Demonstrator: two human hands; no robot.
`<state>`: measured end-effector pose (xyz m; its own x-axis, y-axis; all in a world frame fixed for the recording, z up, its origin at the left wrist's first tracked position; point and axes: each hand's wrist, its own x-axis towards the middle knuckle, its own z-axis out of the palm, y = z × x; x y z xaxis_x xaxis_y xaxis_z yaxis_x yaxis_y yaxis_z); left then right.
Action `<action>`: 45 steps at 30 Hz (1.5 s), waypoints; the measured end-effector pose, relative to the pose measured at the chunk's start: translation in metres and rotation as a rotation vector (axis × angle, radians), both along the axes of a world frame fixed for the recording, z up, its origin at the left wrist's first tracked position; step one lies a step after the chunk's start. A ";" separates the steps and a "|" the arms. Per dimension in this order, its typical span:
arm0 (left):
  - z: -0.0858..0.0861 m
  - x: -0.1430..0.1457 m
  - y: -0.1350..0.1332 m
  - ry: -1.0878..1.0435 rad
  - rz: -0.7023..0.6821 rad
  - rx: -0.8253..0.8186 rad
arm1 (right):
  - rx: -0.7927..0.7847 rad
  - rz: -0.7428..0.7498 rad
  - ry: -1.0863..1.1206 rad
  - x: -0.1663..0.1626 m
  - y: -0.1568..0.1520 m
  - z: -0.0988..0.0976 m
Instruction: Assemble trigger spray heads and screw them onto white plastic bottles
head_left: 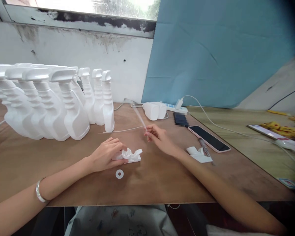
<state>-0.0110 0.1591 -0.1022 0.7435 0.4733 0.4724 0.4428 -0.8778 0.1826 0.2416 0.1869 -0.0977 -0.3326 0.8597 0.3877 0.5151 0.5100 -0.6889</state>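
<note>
My left hand (109, 154) is closed around a white trigger spray head (132, 155), which lies on its side on the brown table. Between the thumb and fingers of my right hand (157, 136) is one end of a thin translucent tube (139, 117), its length slanting up and away to the left. A flat white ring washer (119, 174) lies on the table just in front of my left hand. The far end of the spray head is uncovered, while its near part is hidden under my left fingers.
Several white spray bottles (73, 111) stand at the back left. A white bottle (152, 110) lies near the power strip (184, 108). To the right are a phone (208, 139), white plastic parts (199, 154), a pen-like tool (205, 147) and a trailing cable (218, 127).
</note>
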 end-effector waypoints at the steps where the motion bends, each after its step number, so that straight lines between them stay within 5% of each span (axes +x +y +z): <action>1: -0.001 0.000 0.000 -0.008 0.007 0.005 | -0.056 0.027 0.149 -0.002 0.000 0.000; 5: -0.003 0.000 0.002 -0.022 0.020 0.028 | -0.213 0.061 0.472 -0.014 -0.007 0.004; 13: -0.007 0.000 0.003 -0.093 0.090 0.010 | -0.237 0.104 0.635 -0.051 -0.027 0.023; 20: -0.010 -0.001 0.007 -0.106 0.109 0.033 | -0.311 0.208 0.564 -0.078 -0.030 0.024; 35: -0.011 -0.001 0.007 -0.118 0.123 -0.034 | -0.264 0.154 0.590 -0.070 -0.029 0.007; 45: -0.008 0.000 0.005 -0.157 0.104 -0.108 | -0.053 0.122 0.325 -0.071 -0.036 0.007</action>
<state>-0.0106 0.1644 -0.1102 0.6095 0.5978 0.5208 0.4884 -0.8005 0.3473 0.1707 0.1509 -0.0902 -0.3006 0.8431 0.4460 0.2016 0.5132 -0.8343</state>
